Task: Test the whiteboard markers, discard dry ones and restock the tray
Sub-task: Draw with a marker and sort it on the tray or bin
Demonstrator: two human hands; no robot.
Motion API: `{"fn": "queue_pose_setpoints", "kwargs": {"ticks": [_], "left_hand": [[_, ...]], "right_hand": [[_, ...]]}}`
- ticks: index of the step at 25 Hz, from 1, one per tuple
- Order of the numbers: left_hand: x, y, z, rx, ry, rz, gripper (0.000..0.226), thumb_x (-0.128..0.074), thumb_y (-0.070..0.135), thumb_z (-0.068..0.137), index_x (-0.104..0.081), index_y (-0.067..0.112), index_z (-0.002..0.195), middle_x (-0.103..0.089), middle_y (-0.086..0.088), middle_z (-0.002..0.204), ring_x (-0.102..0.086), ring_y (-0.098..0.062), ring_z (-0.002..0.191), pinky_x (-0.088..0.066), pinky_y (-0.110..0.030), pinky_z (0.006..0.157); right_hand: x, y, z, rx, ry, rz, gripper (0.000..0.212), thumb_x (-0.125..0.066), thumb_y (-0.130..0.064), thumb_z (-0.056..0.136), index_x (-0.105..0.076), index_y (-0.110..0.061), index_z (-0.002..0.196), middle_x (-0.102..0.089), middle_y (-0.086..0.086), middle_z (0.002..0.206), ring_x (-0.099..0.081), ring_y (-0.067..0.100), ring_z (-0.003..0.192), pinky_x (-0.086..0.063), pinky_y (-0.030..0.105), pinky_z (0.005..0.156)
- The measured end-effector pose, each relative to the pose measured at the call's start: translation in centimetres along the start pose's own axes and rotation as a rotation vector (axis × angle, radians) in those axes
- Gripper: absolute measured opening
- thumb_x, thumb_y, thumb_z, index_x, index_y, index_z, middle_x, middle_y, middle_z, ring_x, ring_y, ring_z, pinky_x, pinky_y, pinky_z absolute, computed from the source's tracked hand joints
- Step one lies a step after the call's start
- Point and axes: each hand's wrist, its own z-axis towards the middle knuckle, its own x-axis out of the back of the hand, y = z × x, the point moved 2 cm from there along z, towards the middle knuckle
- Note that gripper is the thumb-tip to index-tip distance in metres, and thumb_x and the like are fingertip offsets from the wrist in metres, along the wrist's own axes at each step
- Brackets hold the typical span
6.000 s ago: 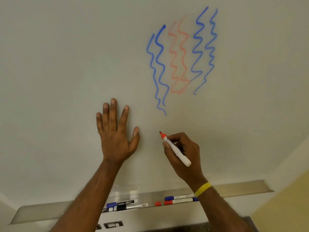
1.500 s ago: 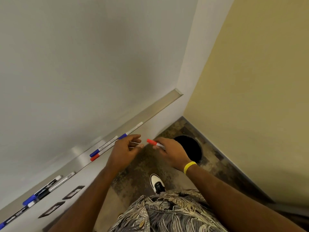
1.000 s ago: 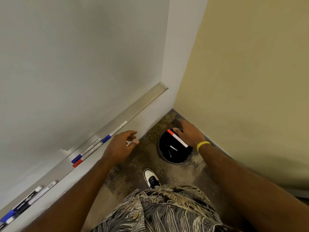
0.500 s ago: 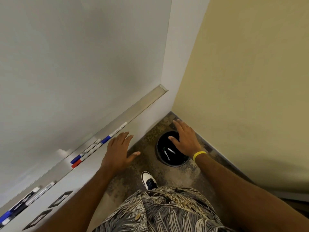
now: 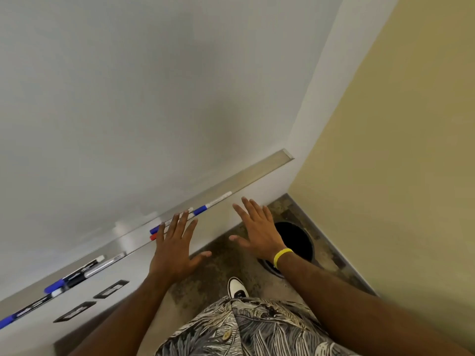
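Quick look from my end of the feed: both hands are empty. The left hand (image 5: 174, 253) is flat, with the fingers straight and fanned out. Its fingertips sit in front of the front edge of the tray (image 5: 270, 167), but I can't tell if they actually touch it. Same deal with the right hand (image 5: 259, 235): fingers spread wide, holding nothing, hovering in front of the near side of the bin (image 5: 295, 240). There's a yellow wristband (image 5: 281, 255) on that wrist.

The markers are all on the tray under the whiteboard (image 5: 128, 98):
- A blue marker (image 5: 214, 202) lies just past the left fingertips, toward the corner.
- A second blue marker (image 5: 154, 230) and a red marker (image 5: 153, 237) lie side by side, barrels partly hidden behind the left fingers.
- A bunch (image 5: 77, 274) sits further left, with a blue cap, a black one and a silvery one, kinda blurry.
- A last blue cap (image 5: 6, 321) is right at the frame edge.

The bin is round and black, on the floor (image 5: 218, 268) in the corner against the yellow wall (image 5: 398, 150). Inside it's just dark, so I can't see what's in there.

At the bottom there's a leaf-print shirt (image 5: 244, 327) and a white shoe (image 5: 237, 289). Two black plates (image 5: 110, 289) are on the wall below the tray.
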Motion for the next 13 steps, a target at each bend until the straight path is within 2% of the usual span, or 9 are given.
{"fn": "queue_pose_setpoints", "kwargs": {"ticks": [7,11,13], "left_hand": [[-0.9,-5.9,-6.4,0.200,0.032,0.030,0.107,-0.009,0.093,0.075,-0.016,0.026,0.158,0.007,0.000,0.165,0.008,-0.023,0.153,0.012,-0.052,0.120],[-2.1,-8.4,-10.8,0.299,0.044,0.004,0.105,-0.014,0.092,0.077,-0.018,0.025,0.157,0.004,-0.003,0.166,0.003,-0.025,0.154,0.002,-0.055,0.122],[-2.5,-9.1,-12.7,0.340,0.034,-0.013,0.103,-0.018,0.091,0.078,-0.016,0.025,0.157,0.006,-0.003,0.166,0.006,-0.024,0.153,0.004,-0.055,0.122]], "right_hand": [[-2.8,-6.6,1.5,0.178,-0.065,-0.094,0.088,-0.039,-0.071,0.089,0.001,-0.032,0.157,0.007,0.002,0.166,0.008,0.024,0.153,0.015,0.044,0.117],[-4.3,-10.1,1.5,0.269,-0.112,-0.116,0.087,-0.040,-0.071,0.090,0.000,-0.033,0.157,0.006,0.003,0.167,0.006,0.025,0.153,0.011,0.046,0.118],[-5.0,-11.9,1.5,0.317,-0.145,-0.127,0.086,-0.042,-0.069,0.090,-0.002,-0.034,0.157,0.006,0.003,0.167,0.006,0.026,0.153,0.010,0.046,0.119]]}}
